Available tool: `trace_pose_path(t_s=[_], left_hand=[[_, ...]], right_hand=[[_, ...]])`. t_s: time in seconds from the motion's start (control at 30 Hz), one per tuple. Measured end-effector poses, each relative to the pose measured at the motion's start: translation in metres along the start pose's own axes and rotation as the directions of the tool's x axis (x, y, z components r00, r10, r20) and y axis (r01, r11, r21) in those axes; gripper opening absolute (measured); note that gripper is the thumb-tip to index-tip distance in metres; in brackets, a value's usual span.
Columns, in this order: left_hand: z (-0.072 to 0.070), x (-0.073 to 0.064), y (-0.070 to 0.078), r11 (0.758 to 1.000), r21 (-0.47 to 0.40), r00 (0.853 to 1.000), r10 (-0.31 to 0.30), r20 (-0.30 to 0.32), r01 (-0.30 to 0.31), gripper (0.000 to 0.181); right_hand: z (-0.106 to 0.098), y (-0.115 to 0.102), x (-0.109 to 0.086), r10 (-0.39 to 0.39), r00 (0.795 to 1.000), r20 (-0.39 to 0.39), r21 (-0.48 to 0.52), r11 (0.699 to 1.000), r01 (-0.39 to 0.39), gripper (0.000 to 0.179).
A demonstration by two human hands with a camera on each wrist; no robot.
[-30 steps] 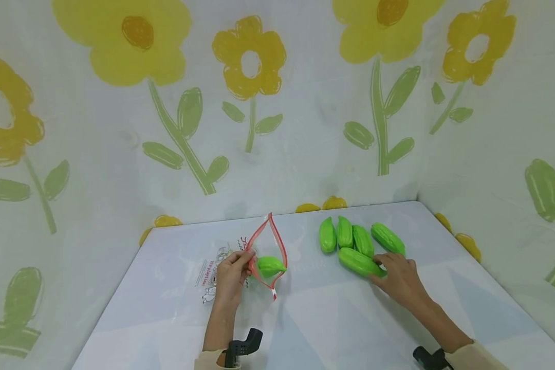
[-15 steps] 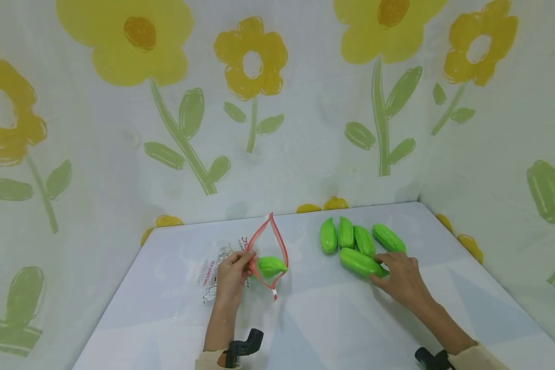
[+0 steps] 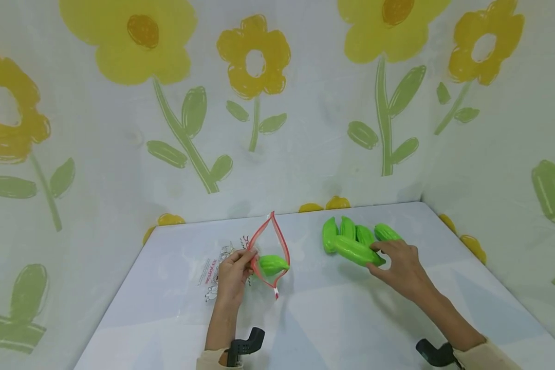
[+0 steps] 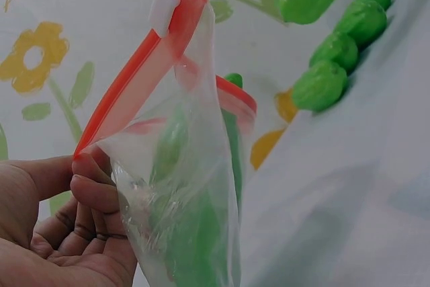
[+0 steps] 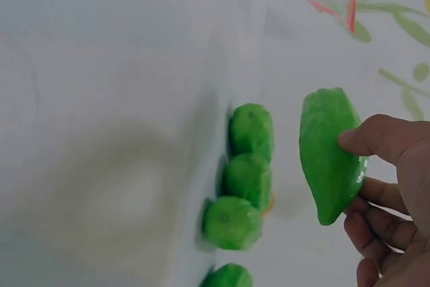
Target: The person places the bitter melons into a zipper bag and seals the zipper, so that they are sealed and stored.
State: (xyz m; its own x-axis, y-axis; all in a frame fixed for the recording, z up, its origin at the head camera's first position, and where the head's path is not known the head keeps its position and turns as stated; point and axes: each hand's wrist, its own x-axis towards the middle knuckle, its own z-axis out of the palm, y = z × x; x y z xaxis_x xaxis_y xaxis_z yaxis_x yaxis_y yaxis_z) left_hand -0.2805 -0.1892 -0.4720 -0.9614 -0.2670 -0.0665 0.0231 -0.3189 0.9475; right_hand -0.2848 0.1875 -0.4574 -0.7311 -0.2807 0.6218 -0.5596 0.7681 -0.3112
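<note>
Clear bag (image 4: 205, 126), pinched by left hand (image 3: 233, 275) fingers, holds one gourd (image 3: 273, 265). Right of bag: right hand (image 3: 402, 267) fingers grasp second gourd (image 3: 355, 251); four gourds (image 3: 348, 228) apparently still unbagged.

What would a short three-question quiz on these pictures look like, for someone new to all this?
1. True or false: the red-rimmed bag is zipped fully shut.
2. Where is the green vegetable that the right hand holds? A) inside the bag; B) raised above the table; C) under the table.
3. How many loose vegetables lie on the table, neither bagged nor held?

Key:
1. False: the left hand pinches its rim and the mouth gapes open.
2. B.
3. Four.
</note>
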Motion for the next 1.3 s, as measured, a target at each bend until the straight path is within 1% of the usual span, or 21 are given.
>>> trace_pose_path(t_s=[0.1,0.27,0.33,0.5,0.57,0.67,0.87,0.97,1.07,1.3], left_hand=[[0.001,0.001,0.001,1.0,-0.003,1.0,0.005,0.003,-0.005,0.025],[0.001,0.001,0.002,1.0,-0.014,1.0,0.002,0.001,-0.002,0.023],[0.001,0.001,0.002,1.0,-0.017,1.0,0.002,0.002,-0.002,0.022],[0.001,0.001,0.002,1.0,-0.016,1.0,-0.001,0.0,0.001,0.023],[0.002,0.002,0.001,1.0,-0.021,1.0,-0.003,0.001,0.003,0.023],[0.003,0.002,0.0,1.0,-0.028,1.0,-0.002,0.004,0.002,0.023],[0.004,0.002,0.0,1.0,-0.026,1.0,-0.01,0.007,0.01,0.025],[0.004,0.001,-0.001,0.999,-0.024,1.0,-0.025,0.004,0.025,0.024],[0.004,0.0,-0.001,0.999,-0.017,1.0,-0.031,0.003,0.031,0.023],[0.002,0.0,-0.001,0.999,-0.035,1.0,-0.009,-0.002,0.009,0.019]], right_hand=[[0.0,-0.006,0.006,-0.035,0.999,-0.009,0.03,0.999,0.035,0.038],[0.003,-0.015,0.02,-0.141,0.989,-0.048,0.056,0.988,0.144,0.039],[0.004,-0.019,0.025,-0.157,0.986,-0.047,0.064,0.985,0.16,0.039],[0.006,-0.032,0.035,-0.101,0.995,0.026,0.07,0.993,0.099,0.037],[0.007,-0.037,0.039,-0.091,0.995,0.05,0.066,0.994,0.088,0.037],[0.011,-0.043,0.043,-0.104,0.993,0.06,0.072,0.992,0.099,0.038],[0.019,-0.055,0.051,-0.178,0.982,0.064,0.089,0.981,0.172,0.036],[0.023,-0.063,0.054,-0.198,0.975,0.102,0.092,0.978,0.189,0.034],[0.027,-0.07,0.056,-0.198,0.969,0.146,0.088,0.979,0.186,0.033],[0.041,-0.084,0.061,-0.197,0.957,0.215,0.071,0.98,0.186,0.031]])
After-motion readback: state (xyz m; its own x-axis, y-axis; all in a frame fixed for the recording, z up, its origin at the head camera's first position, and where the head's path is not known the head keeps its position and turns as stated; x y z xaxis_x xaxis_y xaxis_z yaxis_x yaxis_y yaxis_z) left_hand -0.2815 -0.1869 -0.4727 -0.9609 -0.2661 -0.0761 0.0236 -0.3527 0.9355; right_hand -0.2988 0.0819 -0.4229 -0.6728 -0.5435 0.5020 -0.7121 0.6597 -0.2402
